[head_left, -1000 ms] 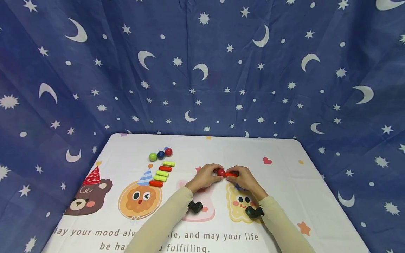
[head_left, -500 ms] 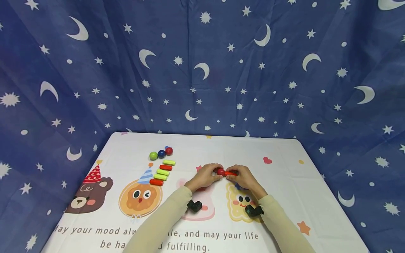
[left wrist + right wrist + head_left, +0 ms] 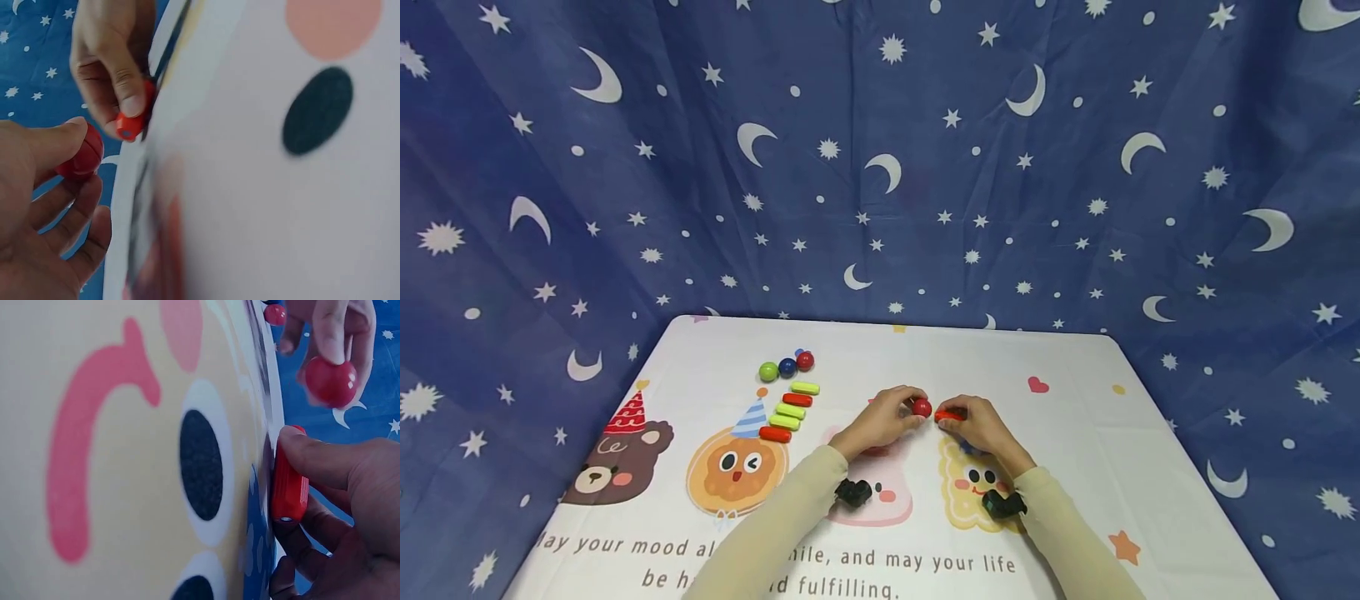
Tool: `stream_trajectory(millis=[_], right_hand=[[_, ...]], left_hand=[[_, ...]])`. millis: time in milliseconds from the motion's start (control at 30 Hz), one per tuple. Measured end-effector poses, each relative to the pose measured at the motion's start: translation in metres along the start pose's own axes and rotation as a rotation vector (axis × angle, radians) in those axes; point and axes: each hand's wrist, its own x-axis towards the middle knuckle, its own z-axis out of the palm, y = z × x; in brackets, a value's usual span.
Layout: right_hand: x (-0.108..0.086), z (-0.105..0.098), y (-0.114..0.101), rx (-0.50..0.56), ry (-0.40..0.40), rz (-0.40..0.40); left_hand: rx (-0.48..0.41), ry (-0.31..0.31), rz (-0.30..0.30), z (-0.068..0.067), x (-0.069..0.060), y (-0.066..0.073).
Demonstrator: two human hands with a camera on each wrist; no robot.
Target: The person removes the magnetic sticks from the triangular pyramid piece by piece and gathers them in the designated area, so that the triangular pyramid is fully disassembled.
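My left hand (image 3: 883, 421) pinches a glossy red ball (image 3: 922, 407) between thumb and fingers, near the middle of the table. To its right, my right hand (image 3: 981, 425) grips a short red rod (image 3: 290, 481) with thumb and fingers, low over the tabletop. In the right wrist view a small round hole shows in one end of the rod. A narrow gap separates ball and rod. The left wrist view has the ball (image 3: 86, 156) with a seam line around it. Part of the rod is hidden behind the right fingers.
Left of the hands lie a green ball (image 3: 768, 372), a blue ball (image 3: 787, 367) and another red ball (image 3: 805, 361). Several lime and red rods, such as a lime rod (image 3: 805, 388), form a column below them. A star-patterned curtain (image 3: 880, 167) stands behind the printed table (image 3: 1150, 467).
Ball and rod met end to end earlier; now they are apart. My left hand has drawn slightly left with the ball. The right hand has barely moved.
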Motion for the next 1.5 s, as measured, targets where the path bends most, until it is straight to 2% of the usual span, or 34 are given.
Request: stream_trajectory(millis=[200,500,667,800,1033,1167,1300,1500], right_hand=[[0.001,-0.001,0.000,0.021,-0.009,0.035],[0.000,-0.002,-0.001,0.035,-0.004,0.037],[-0.001,-0.002,-0.001,0.035,-0.005,0.034],[-0.002,-0.002,-0.001,0.035,-0.008,0.033],[-0.001,-0.002,0.001,0.029,-0.003,0.022],[-0.001,-0.002,0.001,0.023,-0.001,0.017],[-0.001,-0.002,0.001,0.016,0.004,0.007],[0.001,-0.001,0.002,0.014,0.005,0.001]], left_hand=[[0.011,0.074,0.007,-0.020,-0.004,-0.002],[-0.021,0.178,-0.033,-0.060,-0.013,-0.013],[0.023,0.226,-0.055,-0.080,-0.015,-0.023],[0.069,0.245,-0.084,-0.100,-0.015,-0.031],[0.075,0.268,-0.162,-0.128,-0.015,-0.047],[0.069,0.262,-0.209,-0.138,-0.016,-0.057],[0.048,0.281,-0.245,-0.145,-0.015,-0.065],[0.083,0.267,-0.292,-0.155,-0.010,-0.074]])
